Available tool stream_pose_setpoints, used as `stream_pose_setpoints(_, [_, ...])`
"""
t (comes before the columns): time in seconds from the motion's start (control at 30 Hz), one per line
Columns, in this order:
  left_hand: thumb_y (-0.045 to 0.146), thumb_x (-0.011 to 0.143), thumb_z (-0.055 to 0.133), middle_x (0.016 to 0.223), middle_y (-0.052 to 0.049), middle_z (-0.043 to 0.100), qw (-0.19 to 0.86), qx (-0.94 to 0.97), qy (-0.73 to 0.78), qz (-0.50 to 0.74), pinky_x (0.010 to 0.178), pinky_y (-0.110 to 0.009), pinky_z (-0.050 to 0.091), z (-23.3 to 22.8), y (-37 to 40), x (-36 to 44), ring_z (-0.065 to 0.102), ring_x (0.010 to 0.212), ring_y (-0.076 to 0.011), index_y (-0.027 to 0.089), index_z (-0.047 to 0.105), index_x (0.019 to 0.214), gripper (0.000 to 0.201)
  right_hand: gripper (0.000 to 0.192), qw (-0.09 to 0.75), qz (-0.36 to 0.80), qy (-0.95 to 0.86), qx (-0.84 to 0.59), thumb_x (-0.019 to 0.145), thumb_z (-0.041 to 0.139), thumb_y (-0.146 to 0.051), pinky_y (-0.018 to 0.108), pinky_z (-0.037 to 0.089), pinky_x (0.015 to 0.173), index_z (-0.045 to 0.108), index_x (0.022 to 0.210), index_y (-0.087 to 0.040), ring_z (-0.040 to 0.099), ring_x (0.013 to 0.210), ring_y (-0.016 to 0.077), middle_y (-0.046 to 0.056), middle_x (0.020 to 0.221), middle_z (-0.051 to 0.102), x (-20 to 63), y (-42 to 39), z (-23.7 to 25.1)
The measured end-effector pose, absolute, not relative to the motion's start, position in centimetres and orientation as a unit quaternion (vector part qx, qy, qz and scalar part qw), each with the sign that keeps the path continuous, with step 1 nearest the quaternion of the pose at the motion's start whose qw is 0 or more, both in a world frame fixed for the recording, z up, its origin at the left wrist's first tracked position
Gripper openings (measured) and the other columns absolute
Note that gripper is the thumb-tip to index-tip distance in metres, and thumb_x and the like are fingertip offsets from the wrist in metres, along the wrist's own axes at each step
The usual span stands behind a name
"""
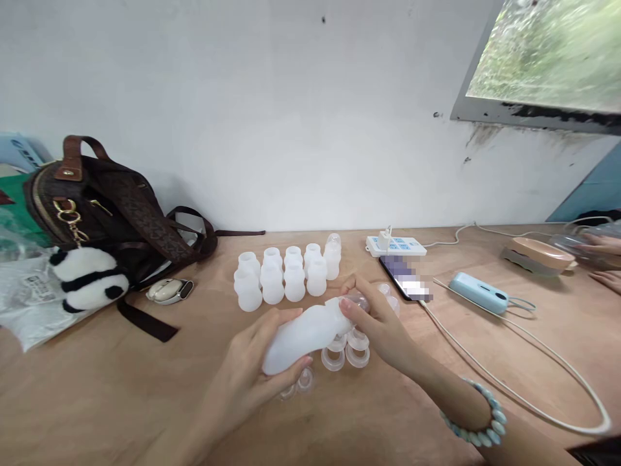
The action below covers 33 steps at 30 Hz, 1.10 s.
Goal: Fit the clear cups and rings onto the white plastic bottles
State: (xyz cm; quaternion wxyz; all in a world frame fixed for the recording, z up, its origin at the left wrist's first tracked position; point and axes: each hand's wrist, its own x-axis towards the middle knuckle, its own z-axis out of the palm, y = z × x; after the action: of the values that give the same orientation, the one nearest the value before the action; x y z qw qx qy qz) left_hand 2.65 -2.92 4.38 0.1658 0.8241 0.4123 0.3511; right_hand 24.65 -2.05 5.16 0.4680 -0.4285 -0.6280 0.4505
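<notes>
A milky white baby bottle [303, 336] lies tilted between my two hands, its top end pointing up to the right. My left hand [250, 353] wraps the lower body, thumb above and fingers beneath. At the other end, my right hand [381, 323] grips the neck and the clear cap [359, 301], partly hiding them. Below the bottle are several pale collar rings [333, 359] on the table, and small clear teats [305, 380] lie nearer me. Clear caps [392, 304] sit beyond my right wrist. Open white bottles [294, 283] stand in rows behind; one capped bottle [332, 257] is at their right end.
A dark backpack [121, 213] with a panda charm [90, 278] and a watch [172, 291] are on the left. To the right lie a phone [402, 275], a power strip [398, 246], a blue power bank [478, 292], a looping cable [485, 378] and another person's hands [604, 246].
</notes>
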Motion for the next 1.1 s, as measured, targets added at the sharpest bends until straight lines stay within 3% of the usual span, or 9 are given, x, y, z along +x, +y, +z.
stream_pose_setpoints(0.13, [0.045, 0.077, 0.068, 0.091, -0.001, 0.073, 0.204, 0.784, 0.464, 0.358, 0.055, -0.024, 0.048, 3.8, -4.0, 1.5, 0.064, 0.070, -0.0210, 0.029, 0.064, 0.113, 0.040, 0.021, 0.459, 0.398, -0.662, -0.438, 0.090, 0.054, -0.042, 0.022, 0.035, 0.048, 0.048, 0.083, -0.023, 0.045, 0.056, 0.0111, -0.005, 0.066, 0.049, 25.3, -1.7, 5.6])
stream_pose_setpoints(0.27, [0.052, 0.073, 0.068, 0.087, -0.001, 0.070, 0.231, 0.675, 0.549, 0.435, 0.054, -0.023, 0.048, 3.5, -4.1, -1.3, 0.062, 0.070, -0.0211, 0.025, 0.064, 0.101, 0.038, 0.023, 0.566, 0.219, -0.606, -0.515, 0.089, 0.050, -0.045, 0.022, 0.033, 0.046, 0.047, 0.080, -0.024, 0.042, 0.049, 0.0112, -0.006, 0.060, 0.043, 30.4, 0.6, 7.6])
stream_pose_setpoints(0.33, [0.053, 0.076, 0.064, 0.082, -0.001, 0.068, 0.275, 0.635, 0.556, 0.461, 0.054, -0.024, 0.048, 3.5, -3.7, -2.4, 0.060, 0.067, -0.0202, 0.023, 0.060, 0.103, 0.040, 0.021, 0.537, 0.080, -0.593, -0.595, 0.086, 0.056, -0.045, 0.024, 0.032, 0.047, 0.050, 0.087, -0.024, 0.042, 0.048, 0.0128, -0.006, 0.055, 0.043, 33.6, 1.8, 8.3])
stream_pose_setpoints(0.4, [0.052, 0.076, 0.064, 0.080, -0.001, 0.066, 0.300, 0.613, 0.555, 0.476, 0.055, -0.025, 0.048, 3.6, -3.5, -2.7, 0.059, 0.066, -0.0195, 0.022, 0.059, 0.103, 0.041, 0.027, 0.431, -0.006, -0.621, -0.654, 0.082, 0.061, -0.046, 0.026, 0.036, 0.052, 0.054, 0.095, -0.024, 0.050, 0.052, 0.0158, -0.005, 0.058, 0.051, 36.1, 2.6, 8.5])
stream_pose_setpoints(0.53, [0.048, 0.075, 0.067, 0.077, 0.002, 0.063, 0.294, 0.613, 0.560, 0.474, 0.055, -0.023, 0.046, 4.0, -3.8, -1.2, 0.057, 0.064, -0.0177, 0.023, 0.059, 0.098, 0.035, 0.028, 0.224, 0.007, -0.696, -0.682, 0.085, 0.057, -0.050, 0.027, 0.037, 0.054, 0.057, 0.098, -0.024, 0.058, 0.058, 0.0204, -0.002, 0.060, 0.059, 37.3, 3.4, 7.2])
stream_pose_setpoints(0.73, [0.047, 0.074, 0.068, 0.076, 0.003, 0.066, 0.269, 0.658, 0.532, 0.459, 0.052, -0.021, 0.047, 3.5, -3.5, -0.7, 0.060, 0.063, -0.0175, 0.024, 0.060, 0.096, 0.033, 0.030, 0.127, 0.002, -0.725, -0.677, 0.088, 0.052, -0.050, 0.026, 0.033, 0.052, 0.056, 0.098, -0.022, 0.060, 0.061, 0.0210, 0.002, 0.068, 0.064, 36.2, 4.3, 4.8])
stream_pose_setpoints(0.87, [0.045, 0.076, 0.068, 0.074, 0.004, 0.068, 0.235, 0.679, 0.516, 0.466, 0.049, -0.020, 0.047, 3.0, -2.9, -1.0, 0.061, 0.059, -0.0164, 0.024, 0.061, 0.096, 0.030, 0.032, 0.140, 0.019, -0.717, -0.683, 0.089, 0.051, -0.053, 0.026, 0.031, 0.050, 0.055, 0.092, -0.022, 0.057, 0.056, 0.0189, 0.001, 0.066, 0.063, 36.2, 4.5, 4.8])
stream_pose_setpoints(1.0, [0.044, 0.080, 0.065, 0.075, 0.004, 0.069, 0.210, 0.708, 0.493, 0.460, 0.044, -0.019, 0.046, 2.9, -3.0, -0.2, 0.062, 0.055, -0.0151, 0.024, 0.061, 0.097, 0.027, 0.032, 0.207, 0.029, -0.706, -0.677, 0.092, 0.045, -0.050, 0.027, 0.029, 0.049, 0.055, 0.080, -0.023, 0.050, 0.049, 0.0168, -0.003, 0.051, 0.052, 35.5, 3.7, 6.2])
stream_pose_setpoints(1.1, [0.043, 0.083, 0.065, 0.087, 0.002, 0.073, 0.160, 0.743, 0.473, 0.446, 0.049, -0.021, 0.049, 2.8, -3.3, 0.8, 0.066, 0.062, -0.0164, 0.025, 0.059, 0.103, 0.027, 0.032, 0.285, 0.083, -0.713, -0.636, 0.093, 0.046, -0.048, 0.027, 0.033, 0.051, 0.055, 0.077, -0.022, 0.050, 0.051, 0.0156, -0.003, 0.053, 0.051, 33.7, 2.7, 6.9])
